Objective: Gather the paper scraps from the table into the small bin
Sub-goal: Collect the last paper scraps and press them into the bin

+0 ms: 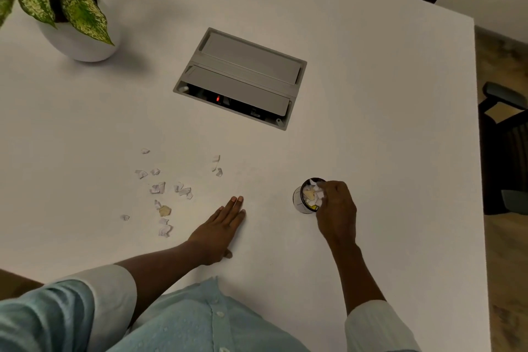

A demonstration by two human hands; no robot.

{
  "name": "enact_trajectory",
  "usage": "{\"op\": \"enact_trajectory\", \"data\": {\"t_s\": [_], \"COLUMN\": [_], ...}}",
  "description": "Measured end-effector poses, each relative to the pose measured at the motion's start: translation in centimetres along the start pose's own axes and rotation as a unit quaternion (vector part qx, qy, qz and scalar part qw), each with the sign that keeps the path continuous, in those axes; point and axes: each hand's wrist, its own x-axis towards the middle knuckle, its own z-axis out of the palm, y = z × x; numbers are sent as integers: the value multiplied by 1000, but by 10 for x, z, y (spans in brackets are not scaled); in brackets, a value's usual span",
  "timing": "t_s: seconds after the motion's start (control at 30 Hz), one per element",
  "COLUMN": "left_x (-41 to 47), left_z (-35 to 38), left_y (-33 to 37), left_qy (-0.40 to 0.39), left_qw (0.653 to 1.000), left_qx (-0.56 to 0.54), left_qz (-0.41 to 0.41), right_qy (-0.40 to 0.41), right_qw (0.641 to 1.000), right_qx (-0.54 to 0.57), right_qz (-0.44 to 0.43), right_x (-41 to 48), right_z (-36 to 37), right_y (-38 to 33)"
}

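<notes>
A small round bin [300, 200] stands on the white table [371, 123], partly filled with white and yellow paper scraps. My right hand [337, 208] hovers over its right rim with fingers curled down into the opening; whether they pinch a scrap I cannot tell. My left hand [223, 226] lies flat on the table, fingers straight, to the left of the bin. Several torn paper scraps [160, 188] lie scattered left of that hand, with two more scraps [217, 166] farther back and a yellowish scrap [165, 211] among them.
A grey cable box [243, 77] with a part-open flap is sunk into the table's middle. A potted plant [65, 6] in a white pot stands at the back left. The table's right edge runs near a dark office chair [505, 146].
</notes>
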Motion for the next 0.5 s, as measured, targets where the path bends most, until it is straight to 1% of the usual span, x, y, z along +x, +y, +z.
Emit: {"op": "enact_trajectory", "data": {"t_s": [0.1, 0.2, 0.3, 0.43, 0.5], "left_x": [-1, -1, -1, -2, -2], "left_z": [-1, 0, 1, 1, 0], "left_y": [-4, -3, -1, -2, -2], "left_qy": [-2, 5, 13, 16, 18], "left_qw": [1000, 1000, 1000, 1000, 999], "left_qx": [-1, -2, 3, 18, 27], "left_qz": [5, 6, 5, 8, 9], "right_qy": [-32, -69, -100, -168, -171], "right_qw": [997, 987, 976, 962, 960], "right_qx": [-59, -125, -179, -212, -217], "right_qz": [-23, -70, -69, -45, -39], "right_x": [-8, -17, -24, -20, -17], "right_z": [3, 12, 21, 30, 31], "right_y": [-2, 1, 8, 11, 9]}}
